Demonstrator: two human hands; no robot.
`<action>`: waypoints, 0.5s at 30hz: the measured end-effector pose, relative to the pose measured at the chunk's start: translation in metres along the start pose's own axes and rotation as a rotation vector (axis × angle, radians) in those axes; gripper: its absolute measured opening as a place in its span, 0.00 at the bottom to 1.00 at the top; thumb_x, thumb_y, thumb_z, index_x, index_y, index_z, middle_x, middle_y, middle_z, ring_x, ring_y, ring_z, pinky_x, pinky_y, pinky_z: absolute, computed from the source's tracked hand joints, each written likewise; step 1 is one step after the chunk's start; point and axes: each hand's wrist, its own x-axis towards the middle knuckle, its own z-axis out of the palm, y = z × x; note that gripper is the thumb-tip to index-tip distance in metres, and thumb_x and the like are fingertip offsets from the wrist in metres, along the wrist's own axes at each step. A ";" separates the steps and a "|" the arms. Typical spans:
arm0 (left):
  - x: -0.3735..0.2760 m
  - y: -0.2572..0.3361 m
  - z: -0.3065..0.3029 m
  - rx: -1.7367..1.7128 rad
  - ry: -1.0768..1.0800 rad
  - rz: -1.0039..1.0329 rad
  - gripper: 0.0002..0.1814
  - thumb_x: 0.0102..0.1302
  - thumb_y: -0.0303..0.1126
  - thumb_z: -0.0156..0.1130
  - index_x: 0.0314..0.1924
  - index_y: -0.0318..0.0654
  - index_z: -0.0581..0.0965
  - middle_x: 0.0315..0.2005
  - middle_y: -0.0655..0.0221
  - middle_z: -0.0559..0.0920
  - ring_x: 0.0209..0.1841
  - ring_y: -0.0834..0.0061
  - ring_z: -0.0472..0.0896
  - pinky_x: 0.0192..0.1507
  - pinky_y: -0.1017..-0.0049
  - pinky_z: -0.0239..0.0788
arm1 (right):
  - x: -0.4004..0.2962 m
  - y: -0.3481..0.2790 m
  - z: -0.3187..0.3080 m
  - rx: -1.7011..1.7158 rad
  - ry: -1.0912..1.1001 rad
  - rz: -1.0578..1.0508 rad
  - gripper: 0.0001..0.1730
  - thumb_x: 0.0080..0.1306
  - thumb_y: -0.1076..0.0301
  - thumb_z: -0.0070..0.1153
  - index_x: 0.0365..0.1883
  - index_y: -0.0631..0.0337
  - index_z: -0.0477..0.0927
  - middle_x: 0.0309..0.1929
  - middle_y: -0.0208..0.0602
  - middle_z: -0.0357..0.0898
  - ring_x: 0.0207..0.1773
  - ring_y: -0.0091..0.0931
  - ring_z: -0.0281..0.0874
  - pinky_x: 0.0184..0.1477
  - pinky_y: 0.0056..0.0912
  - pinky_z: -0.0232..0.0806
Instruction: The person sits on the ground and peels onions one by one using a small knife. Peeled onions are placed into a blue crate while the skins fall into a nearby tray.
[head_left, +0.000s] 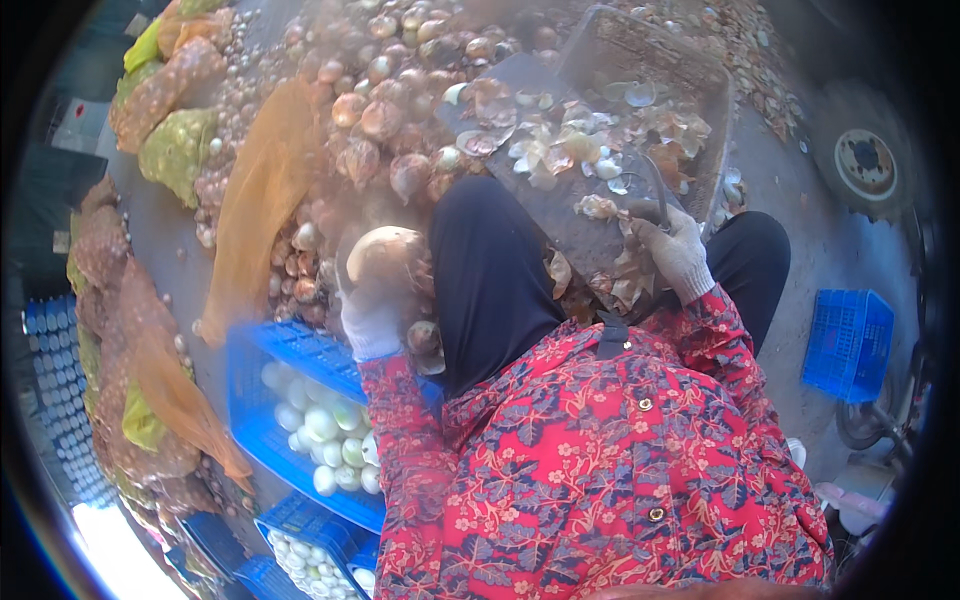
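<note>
My left hand (371, 311), in a white glove, is at the onion pile beside my left knee. A large pale onion (382, 253) shows just above its blurred fingers; whether they grip it I cannot tell. My right hand (667, 244), in a dirty pale glove, is closed around a tool with a curved metal blade (658, 187), its handle mostly hidden. That hand is over a dark board (525, 172) strewn with onion skins (555, 154). Unpeeled onions (381, 120) lie heaped beyond my left knee. A blue plastic crate (247, 420) at my left holds peeled white onions (322, 424).
The board leans into a dirty plastic crate (724, 150) with skins inside. An orange mesh bag (259, 195) lies left of the heap, near full mesh sacks (176, 154). Another blue crate (847, 345) and a wheel (865, 163) stand at the right. More blue crates (300, 510) are lower left.
</note>
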 end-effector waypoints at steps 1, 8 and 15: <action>0.000 0.023 0.023 -0.221 -0.076 -0.025 0.48 0.48 0.24 0.69 0.72 0.38 0.65 0.63 0.56 0.75 0.64 0.54 0.75 0.67 0.55 0.70 | 0.000 -0.006 0.002 0.091 -0.024 0.046 0.14 0.70 0.70 0.57 0.51 0.66 0.82 0.33 0.36 0.85 0.25 0.17 0.77 0.27 0.22 0.70; 0.007 0.029 0.140 -0.117 -0.511 0.103 0.55 0.41 0.20 0.79 0.72 0.46 0.65 0.64 0.57 0.75 0.64 0.57 0.75 0.63 0.56 0.72 | -0.011 -0.060 0.006 0.301 -0.372 0.023 0.22 0.72 0.59 0.57 0.61 0.60 0.78 0.33 0.32 0.87 0.14 0.18 0.72 0.15 0.19 0.63; -0.021 -0.003 0.202 -0.228 -0.614 0.057 0.60 0.40 0.15 0.76 0.76 0.40 0.58 0.67 0.57 0.70 0.69 0.58 0.70 0.69 0.60 0.66 | 0.004 -0.012 0.021 0.869 -0.302 -0.090 0.28 0.71 0.61 0.59 0.66 0.63 0.72 0.41 0.35 0.82 0.28 0.22 0.77 0.25 0.24 0.69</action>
